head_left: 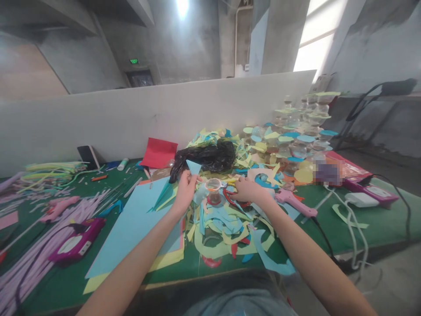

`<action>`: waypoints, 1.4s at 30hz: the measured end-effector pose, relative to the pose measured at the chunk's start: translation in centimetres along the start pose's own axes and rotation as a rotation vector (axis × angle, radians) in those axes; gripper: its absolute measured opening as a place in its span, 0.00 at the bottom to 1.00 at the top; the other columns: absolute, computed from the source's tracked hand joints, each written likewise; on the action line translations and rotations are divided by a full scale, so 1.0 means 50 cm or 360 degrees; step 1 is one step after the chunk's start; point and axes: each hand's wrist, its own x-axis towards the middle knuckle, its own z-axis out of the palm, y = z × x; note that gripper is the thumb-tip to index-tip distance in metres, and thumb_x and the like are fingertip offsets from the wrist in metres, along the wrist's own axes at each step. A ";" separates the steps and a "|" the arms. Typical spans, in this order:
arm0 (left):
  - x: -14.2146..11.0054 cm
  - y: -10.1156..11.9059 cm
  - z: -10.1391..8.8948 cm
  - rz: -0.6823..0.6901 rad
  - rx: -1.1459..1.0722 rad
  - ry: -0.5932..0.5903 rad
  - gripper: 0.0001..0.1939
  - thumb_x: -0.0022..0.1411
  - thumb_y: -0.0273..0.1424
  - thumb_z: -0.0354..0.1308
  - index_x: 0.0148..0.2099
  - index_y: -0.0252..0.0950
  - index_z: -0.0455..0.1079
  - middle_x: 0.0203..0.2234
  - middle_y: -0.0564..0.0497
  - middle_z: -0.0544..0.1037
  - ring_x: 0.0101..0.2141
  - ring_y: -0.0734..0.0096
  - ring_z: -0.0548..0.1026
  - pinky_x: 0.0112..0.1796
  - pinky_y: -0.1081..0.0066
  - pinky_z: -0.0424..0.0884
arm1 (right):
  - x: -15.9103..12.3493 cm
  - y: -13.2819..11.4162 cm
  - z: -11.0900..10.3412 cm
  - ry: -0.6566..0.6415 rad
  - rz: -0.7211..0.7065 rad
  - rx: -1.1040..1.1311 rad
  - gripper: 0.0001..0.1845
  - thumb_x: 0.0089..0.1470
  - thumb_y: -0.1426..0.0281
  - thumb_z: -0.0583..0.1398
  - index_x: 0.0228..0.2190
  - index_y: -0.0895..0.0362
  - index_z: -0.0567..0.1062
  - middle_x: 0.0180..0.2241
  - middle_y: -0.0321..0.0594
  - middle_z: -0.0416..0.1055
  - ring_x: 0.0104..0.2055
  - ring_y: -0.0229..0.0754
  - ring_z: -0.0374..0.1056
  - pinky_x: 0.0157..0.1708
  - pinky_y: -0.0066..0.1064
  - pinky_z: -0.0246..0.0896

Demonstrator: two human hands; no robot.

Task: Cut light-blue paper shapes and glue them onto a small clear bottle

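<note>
My left hand (pixel 186 188) pinches a small light-blue paper piece (pixel 194 167), its pointed shape standing up above my fingertips. My right hand (pixel 249 191) is curled over the red-handled scissors (pixel 230 199), whose blades point left. Between both hands stands a small clear plastic cup-like piece (pixel 213 184) with a reddish lower part. Blue, green and yellow paper scraps (pixel 226 219) lie in a heap around and below it.
Blue paper sheets (pixel 131 228) lie at left, beside a pink glue gun (pixel 61 208) and purple box (pixel 79 239). A black plastic bag (pixel 210 158) sits behind my hands. Another pink glue gun (pixel 296 202) lies right, before stacked clear cups with paper discs (pixel 305 138). Cables hang over the right edge.
</note>
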 end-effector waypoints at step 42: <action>0.008 -0.021 0.008 -0.0077 -0.0503 0.0113 0.14 0.58 0.41 0.58 0.39 0.37 0.64 0.28 0.51 0.77 0.31 0.69 0.73 0.38 0.68 0.69 | -0.021 -0.027 -0.040 0.0079 -0.0346 0.0919 0.30 0.44 0.41 0.61 0.34 0.53 0.65 0.32 0.40 0.69 0.32 0.46 0.64 0.27 0.31 0.54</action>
